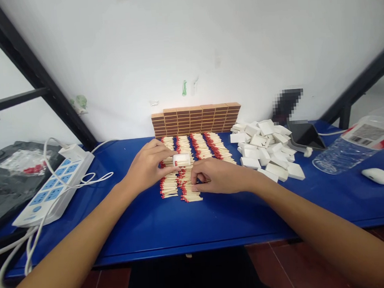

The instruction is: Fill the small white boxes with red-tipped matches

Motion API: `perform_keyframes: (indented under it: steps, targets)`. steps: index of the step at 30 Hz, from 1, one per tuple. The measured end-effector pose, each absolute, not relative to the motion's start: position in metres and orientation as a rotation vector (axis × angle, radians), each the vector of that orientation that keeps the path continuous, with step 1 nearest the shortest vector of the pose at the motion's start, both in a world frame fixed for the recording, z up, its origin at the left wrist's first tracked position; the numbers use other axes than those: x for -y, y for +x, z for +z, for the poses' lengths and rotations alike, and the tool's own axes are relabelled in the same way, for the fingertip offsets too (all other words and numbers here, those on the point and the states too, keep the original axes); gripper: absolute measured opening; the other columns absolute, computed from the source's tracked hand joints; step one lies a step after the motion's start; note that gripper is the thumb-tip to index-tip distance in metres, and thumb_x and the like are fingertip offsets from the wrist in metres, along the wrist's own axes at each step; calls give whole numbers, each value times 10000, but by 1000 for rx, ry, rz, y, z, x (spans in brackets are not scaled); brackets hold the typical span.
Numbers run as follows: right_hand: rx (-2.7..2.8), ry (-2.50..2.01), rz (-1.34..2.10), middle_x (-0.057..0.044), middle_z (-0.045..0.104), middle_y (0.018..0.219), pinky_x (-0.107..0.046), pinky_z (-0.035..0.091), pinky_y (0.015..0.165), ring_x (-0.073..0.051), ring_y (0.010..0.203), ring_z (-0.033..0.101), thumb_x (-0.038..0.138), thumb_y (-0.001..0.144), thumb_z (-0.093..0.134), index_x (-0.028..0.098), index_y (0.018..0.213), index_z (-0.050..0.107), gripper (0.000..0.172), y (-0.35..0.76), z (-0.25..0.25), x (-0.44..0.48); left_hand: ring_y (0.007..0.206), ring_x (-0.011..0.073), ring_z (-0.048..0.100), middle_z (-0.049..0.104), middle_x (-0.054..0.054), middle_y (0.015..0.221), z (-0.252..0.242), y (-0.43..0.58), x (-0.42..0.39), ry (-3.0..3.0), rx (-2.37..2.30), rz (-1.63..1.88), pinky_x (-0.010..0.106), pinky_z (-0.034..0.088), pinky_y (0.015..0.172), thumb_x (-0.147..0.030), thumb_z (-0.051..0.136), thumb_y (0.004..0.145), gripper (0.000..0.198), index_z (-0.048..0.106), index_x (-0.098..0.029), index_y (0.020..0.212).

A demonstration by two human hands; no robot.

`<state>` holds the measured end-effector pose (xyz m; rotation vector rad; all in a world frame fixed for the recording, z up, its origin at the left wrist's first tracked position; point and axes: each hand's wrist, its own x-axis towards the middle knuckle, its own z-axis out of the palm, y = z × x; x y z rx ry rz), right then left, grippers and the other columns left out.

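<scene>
My left hand (152, 164) pinches a small white matchbox tray (181, 157) by its end, holding it above the rows of matches. A few matches lie inside the tray. Just to its right, my right hand (215, 175) has its fingertips pressed together over the second row of red-tipped matches (190, 192); whatever they hold is too small to make out. Another row of matches (168, 187) lies under and beside my left fingers. Two more rows (216, 146) spread out behind my right hand.
Stacked brown matchboxes (197, 121) stand against the wall. White trays (267, 145) are heaped at right, near a dark device (305, 136), a clear plastic container (335, 156) and a white case (379, 176). A power strip (55, 186) with cables and a black bag (7, 183) lie left.
</scene>
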<state>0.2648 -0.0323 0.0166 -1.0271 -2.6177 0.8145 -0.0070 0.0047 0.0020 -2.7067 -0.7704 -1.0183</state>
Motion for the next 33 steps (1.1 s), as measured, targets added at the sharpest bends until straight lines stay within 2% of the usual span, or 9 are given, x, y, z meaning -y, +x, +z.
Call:
perform_keyframes:
  steps: [6, 18, 24, 29, 33]
  targets:
    - [2613, -1018, 814, 6, 643, 838, -284, 414, 669, -136, 720, 547, 148, 933, 716, 194, 874, 707, 75, 267, 16, 32, 973, 250, 647, 806, 68, 977, 2, -7, -5, -2684, 754, -1022, 406, 563, 884, -398, 893, 900, 358, 792, -184, 1170]
    - [2553, -1004, 808, -3, 650, 818, -286, 424, 653, -145, 711, 557, 185, 933, 688, 204, 839, 638, 109, 270, 19, 28, 950, 251, 641, 796, 61, 952, 3, -6, -4, -2691, 743, -1020, 408, 553, 867, -390, 871, 926, 328, 789, -189, 1172]
    - [2515, -1025, 851, 2, 710, 795, -285, 410, 645, -136, 675, 578, 205, 925, 711, 200, 856, 683, 75, 271, 19, 26, 956, 256, 640, 792, 65, 941, 3, -6, -4, -2691, 764, -997, 409, 558, 859, -403, 873, 921, 341, 790, -183, 1167]
    - [2499, -1017, 872, 18, 694, 740, -284, 397, 628, -131, 641, 569, 212, 936, 707, 204, 857, 687, 82, 272, 17, 24, 953, 256, 642, 794, 64, 942, 3, -6, -4, -2690, 749, -994, 409, 558, 853, -395, 869, 928, 341, 786, -175, 1175]
    - [2540, -1000, 754, 6, 688, 763, -289, 421, 654, -143, 685, 590, 180, 907, 709, 200, 822, 697, 87, 270, 16, 25, 937, 251, 646, 803, 65, 956, 4, -5, -3, -2705, 738, -1025, 408, 558, 853, -388, 868, 929, 346, 788, -182, 1195]
